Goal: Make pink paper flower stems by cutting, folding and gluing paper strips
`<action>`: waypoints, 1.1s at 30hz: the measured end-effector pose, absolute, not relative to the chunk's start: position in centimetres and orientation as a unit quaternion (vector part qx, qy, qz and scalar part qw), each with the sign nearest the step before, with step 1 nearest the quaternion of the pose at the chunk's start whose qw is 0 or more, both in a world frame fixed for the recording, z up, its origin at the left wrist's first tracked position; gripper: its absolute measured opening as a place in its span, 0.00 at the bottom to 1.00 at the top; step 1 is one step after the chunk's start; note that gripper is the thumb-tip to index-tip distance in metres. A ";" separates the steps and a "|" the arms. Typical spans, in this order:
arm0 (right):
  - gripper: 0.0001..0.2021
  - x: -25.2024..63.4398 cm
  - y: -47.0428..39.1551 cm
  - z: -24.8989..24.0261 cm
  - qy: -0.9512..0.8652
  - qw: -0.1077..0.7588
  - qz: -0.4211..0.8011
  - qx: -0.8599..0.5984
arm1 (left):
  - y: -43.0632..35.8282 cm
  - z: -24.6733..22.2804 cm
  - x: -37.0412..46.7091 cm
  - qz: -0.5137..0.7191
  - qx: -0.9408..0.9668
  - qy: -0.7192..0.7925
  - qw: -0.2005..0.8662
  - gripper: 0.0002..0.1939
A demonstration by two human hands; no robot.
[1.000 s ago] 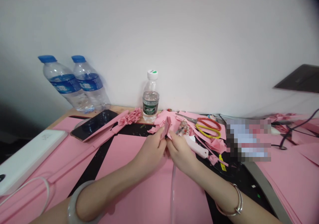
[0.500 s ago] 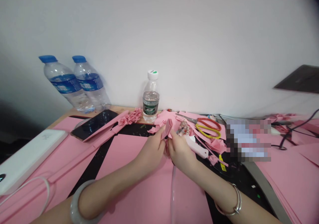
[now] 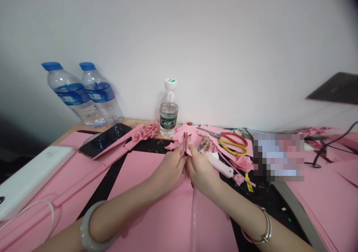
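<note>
Both hands meet above a large pink sheet (image 3: 145, 203) in the middle of the desk. My left hand (image 3: 173, 166) is closed on a small folded piece of pink paper (image 3: 185, 142), which sticks up between my thumbs. From the other side my right hand (image 3: 200, 166) pinches the same piece. The fingers underneath are mostly hidden by the backs of the hands. Just beyond the hands lie pink paper scraps (image 3: 181, 130) and scissors (image 3: 233, 143) with one red and one yellow handle loop. A pale pink handled tool (image 3: 222, 166) rests beside my right hand.
A small water bottle (image 3: 168, 114) stands by the wall; two larger bottles (image 3: 99, 95) lean at the left. Paper flowers (image 3: 144, 131) lie near a black phone (image 3: 104, 140). A white power bank (image 3: 36, 179) sits at left, stacked pink sheets (image 3: 332, 196) at right.
The folded pink paper between my hands has turned from leaning right to nearly upright. Both hands stay in almost the same place.
</note>
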State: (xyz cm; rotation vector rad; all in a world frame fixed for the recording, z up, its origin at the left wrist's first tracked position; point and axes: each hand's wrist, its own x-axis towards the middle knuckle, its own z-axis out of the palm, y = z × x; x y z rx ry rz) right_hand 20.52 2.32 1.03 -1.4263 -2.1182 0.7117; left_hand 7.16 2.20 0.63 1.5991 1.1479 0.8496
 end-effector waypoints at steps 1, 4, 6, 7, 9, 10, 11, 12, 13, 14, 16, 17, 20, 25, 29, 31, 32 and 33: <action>0.09 20.6 2.3 1.3 -0.782 0.235 0.251 -0.520 | 2.2 0.8 7.1 0.352 0.656 0.468 0.477 0.24; 0.07 20.9 2.2 2.4 -0.798 0.209 0.189 -0.533 | 2.0 1.5 7.0 0.352 0.668 0.461 0.466 0.20; 0.08 21.0 2.1 2.9 -0.804 0.188 0.140 -0.546 | 1.9 2.0 6.8 0.320 0.686 0.467 0.456 0.18; 0.08 21.0 2.1 3.0 -0.808 0.177 0.124 -0.548 | 1.8 2.3 6.7 0.302 0.694 0.471 0.454 0.18; 0.08 21.1 2.2 3.1 -0.817 0.157 0.108 -0.544 | 1.6 2.8 6.5 0.279 0.706 0.481 0.438 0.19; 0.08 21.1 2.2 3.1 -0.820 0.152 0.112 -0.541 | 1.6 3.1 6.5 0.277 0.712 0.490 0.420 0.20; 0.08 21.1 2.2 3.0 -0.818 0.152 0.124 -0.541 | 1.5 3.4 6.4 0.274 0.717 0.504 0.396 0.21; 0.08 21.1 2.1 3.1 -0.813 0.155 0.141 -0.544 | 1.4 3.6 6.4 0.269 0.720 0.521 0.371 0.23; 0.07 21.1 2.1 3.1 -0.806 0.159 0.161 -0.547 | 1.3 3.8 6.5 0.262 0.721 0.538 0.349 0.25; 0.07 21.1 2.1 3.1 -0.800 0.162 0.179 -0.549 | 1.2 4.0 6.6 0.252 0.721 0.549 0.341 0.28; 0.07 21.0 2.0 3.3 -0.795 0.163 0.200 -0.549 | 1.1 4.2 6.8 0.232 0.718 0.553 0.353 0.34; 0.08 21.0 1.9 3.4 -0.796 0.163 0.204 -0.546 | 1.0 4.2 7.0 0.224 0.715 0.552 0.366 0.37; 0.09 20.9 1.8 3.3 -0.801 0.166 0.204 -0.538 | 1.1 3.9 7.2 0.222 0.703 0.538 0.408 0.37; 0.08 20.9 2.0 2.6 -0.789 0.194 0.205 -0.546 | 1.6 2.8 6.8 0.276 0.702 0.501 0.425 0.27; 0.09 21.3 2.6 2.8 -0.735 0.295 0.267 -0.550 | 1.7 2.6 6.4 0.311 0.707 0.483 0.412 0.26; 0.09 21.6 3.0 3.1 -0.686 0.327 0.341 -0.553 | 1.5 2.4 6.3 0.302 0.710 0.482 0.416 0.24; 0.09 21.8 3.1 3.2 -0.661 0.333 0.386 -0.551 | 1.5 2.1 6.2 0.298 0.713 0.475 0.421 0.21; 0.09 21.9 3.3 3.3 -0.639 0.334 0.428 -0.545 | 1.4 1.7 6.1 0.295 0.715 0.466 0.431 0.16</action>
